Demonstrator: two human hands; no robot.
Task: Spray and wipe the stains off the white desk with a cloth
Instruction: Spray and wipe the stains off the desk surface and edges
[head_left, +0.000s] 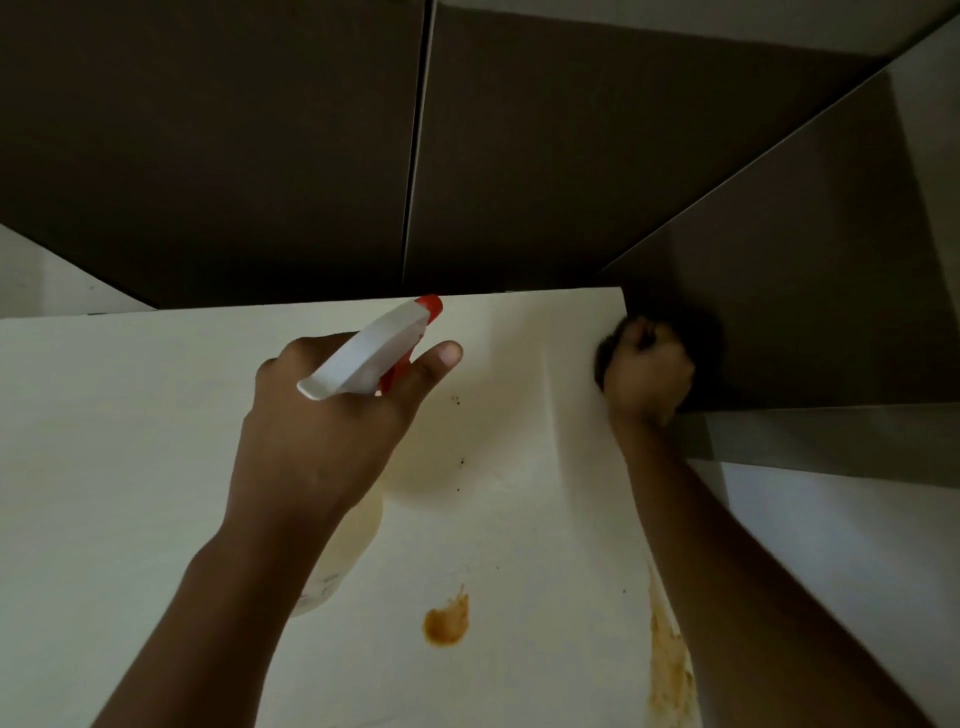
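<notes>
Stains: an orange blotch (447, 621) low centre and a smear (670, 670) at lower right of the tabletop (130, 415). Left hand (322, 431) grips a sprayer (363, 353) mid-frame; right hand (647, 371), fisted on a dark cloth (605, 353), sits at the tabletop's right edge.

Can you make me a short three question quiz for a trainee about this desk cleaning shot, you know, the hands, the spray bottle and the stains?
1. True or false: the left hand holds the spray bottle above the white desk.
2. Where is the right hand? A) flat on the desk's middle B) at the desk's far right corner, closed on something dark C) on the bottle's trigger
3. Fill in: the brown stain lies ____ to the camera than the bottle's red nozzle.

Key: 1 true. 2 B; the dark thing may be the cloth, too dim to be sure. 3 nearer.
</notes>
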